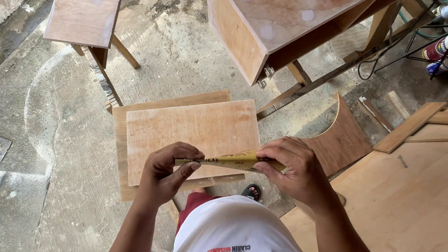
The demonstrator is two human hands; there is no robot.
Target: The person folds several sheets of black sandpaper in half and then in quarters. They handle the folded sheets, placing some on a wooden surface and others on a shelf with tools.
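Gripping one sandpaper strip (pixel 230 160), two hands (pixel 166 170) (pixel 294 169).

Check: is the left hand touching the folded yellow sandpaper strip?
Touching. The head view shows the left hand pinching the sandpaper strip at one end.

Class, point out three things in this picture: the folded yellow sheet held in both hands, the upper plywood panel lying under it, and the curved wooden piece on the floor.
folded yellow sheet (pixel 230 159), head view, middle of its folded edge.
upper plywood panel (pixel 192 129), head view, centre of its bare face.
curved wooden piece (pixel 343 138), head view, middle of its flat face.
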